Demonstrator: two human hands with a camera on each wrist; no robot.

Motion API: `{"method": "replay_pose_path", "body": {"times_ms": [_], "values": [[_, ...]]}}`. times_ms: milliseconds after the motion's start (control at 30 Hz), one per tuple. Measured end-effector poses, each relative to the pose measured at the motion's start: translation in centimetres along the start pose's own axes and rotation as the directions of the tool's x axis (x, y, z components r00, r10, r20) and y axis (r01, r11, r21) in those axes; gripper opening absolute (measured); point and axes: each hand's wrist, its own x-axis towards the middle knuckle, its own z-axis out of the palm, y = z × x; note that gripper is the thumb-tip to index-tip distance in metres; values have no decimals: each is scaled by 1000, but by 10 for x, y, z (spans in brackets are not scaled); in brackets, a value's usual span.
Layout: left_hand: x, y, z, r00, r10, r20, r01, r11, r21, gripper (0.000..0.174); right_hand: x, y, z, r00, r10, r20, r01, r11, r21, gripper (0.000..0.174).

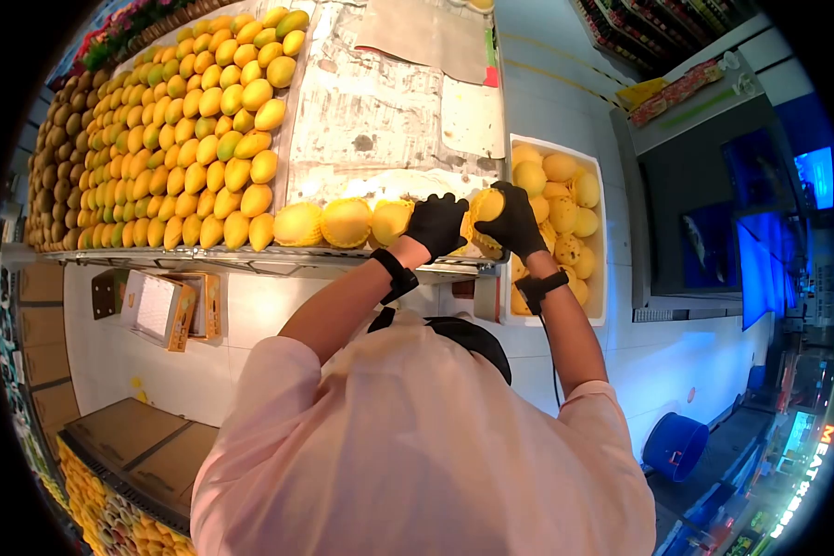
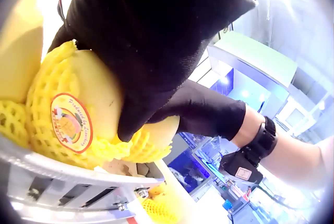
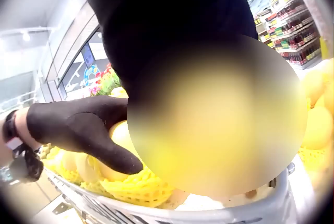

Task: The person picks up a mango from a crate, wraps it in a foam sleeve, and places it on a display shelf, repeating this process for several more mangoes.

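My left hand (image 1: 437,225), in a black glove, grips a large yellow fruit (image 2: 99,88) from above. This fruit sits in a yellow foam net with a round sticker (image 2: 72,123), at the shelf's front edge. To its right, my gloved right hand (image 1: 515,224) holds another large yellow fruit (image 1: 487,205), thumb and fingers around its side. Close to the lens in the right wrist view, that fruit (image 3: 224,125) is blurred. More netted yellow fruits (image 1: 347,222) line the front edge left of my left hand.
A white foam box (image 1: 600,232) of yellow fruits stands right of the shelf. Rows of mangoes (image 1: 199,139) fill the display's left side. Stained paper (image 1: 371,139) and a cardboard sheet (image 1: 426,37) cover the shelf behind my hands. A metal rail (image 2: 68,182) runs along its front.
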Motion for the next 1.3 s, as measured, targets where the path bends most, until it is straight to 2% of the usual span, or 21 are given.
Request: {"method": "replay_pose_path", "body": {"times_ms": [33, 67, 100, 167, 200, 300, 333, 433, 533, 633, 667, 767, 833, 900, 933, 1033, 1067, 1200, 1300], "values": [[-1, -1, -1, 1000, 12, 9, -12, 1000, -17, 51, 1, -1, 2, 998, -8, -66, 8, 1000, 2, 68], [-2, -2, -2, 1000, 23, 17, -22, 999, -31, 50, 1, -11, 0, 1000, 13, -9, -13, 999, -43, 67], [-4, -3, 0, 999, 40, -14, -41, 999, -25, 50, -1, -8, 10, 1000, 5, -21, -7, 996, -91, 68], [-8, -5, 3, 994, 77, -76, -79, 997, -11, 48, -15, -11, 17, 995, 88, -50, -95, 982, -164, 69], [-8, -6, 5, 991, 102, -89, -104, 994, -19, 49, -19, -15, 14, 988, 156, 13, -153, 977, -152, 77], [-5, -9, 4, 988, 141, -54, -144, 988, -48, 49, -28, 1, 13, 993, -115, -32, 112, 991, -76, 80], [-4, -11, 5, 987, 160, -21, -161, 986, -38, 58, -32, 6, 12, 992, -130, -11, 129, 989, -66, 80], [-13, -9, 12, 956, 170, -240, -149, 983, 104, 66, -29, 2, 2, 985, -170, 31, 172, 984, -45, 81], [-16, -14, 20, 926, 165, -339, -126, 983, 135, 66, -25, 1, 2, 984, -171, 38, 173, 983, -54, 80], [-17, -13, 1, 998, 45, -33, -47, 997, -59, 71, -28, 6, 7, 990, -141, -7, 140, 985, -103, 80], [-17, -14, -1, 1000, 29, -8, -30, 997, -67, 69, -30, 2, 9, 991, -127, -49, 120, 985, -125, 80], [-18, -18, 4, 997, 23, -78, -31, 995, -93, 65, -36, -4, 24, 976, -118, -181, 75, 971, -226, 80], [-17, -18, 2, 999, 47, -27, -49, 996, -76, 64, -35, 3, 25, 984, -138, -111, 113, 972, -208, 84], [-15, -19, 0, 996, 89, 9, -89, 995, -45, 65, -30, 7, 7, 984, -174, 38, 177, 980, -93, 89], [-14, -21, -3, 996, 74, 52, -70, 994, -80, 72, -27, 9, -3, 975, -195, 104, 199, 979, -34, 91], [-14, -26, -8, 995, 73, 66, -62, 987, -150, 83, -24, 10, -26, 975, -76, 210, 58, 994, 91, 99], [-13, -27, -8, 992, 53, 111, -36, 987, -156, 94, -23, 12, -30, 968, -55, 244, 11, 984, 178, 102], [-14, -29, -14, 995, 43, 92, -23, 978, -205, 96, -19, 19, -30, 958, -40, 286, -27, 974, 227, 102], [-16, -32, -17, 994, 62, -86, -80, 971, -227, 92, -17, 18, -28, 963, -21, 267, -36, 977, 208, 95]]}}
